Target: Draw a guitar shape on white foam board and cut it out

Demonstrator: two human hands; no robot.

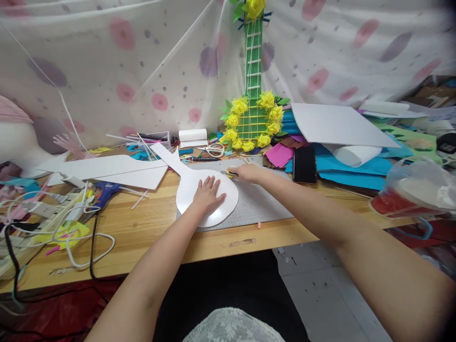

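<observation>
A white board cut-out (187,192) with a round body and a narrow neck lies flat on a grey cutting mat (261,202). My left hand (208,194) is spread flat on its round part, pressing down with nothing in the fingers. At the upper right of the round part, my right hand (245,173) is closed on a yellow and black utility knife (228,173). The knife's tip is at or close to the board's edge; whether it touches cannot be made out.
Behind stands a green paper guitar (253,78) with yellow flowers. White-handled scissors (215,150) lie beyond the mat. A phone (304,164) and stacked sheets (342,124) are to the right. Leftward are a blue glue gun (106,194), white board pieces (107,164) and tangled cables.
</observation>
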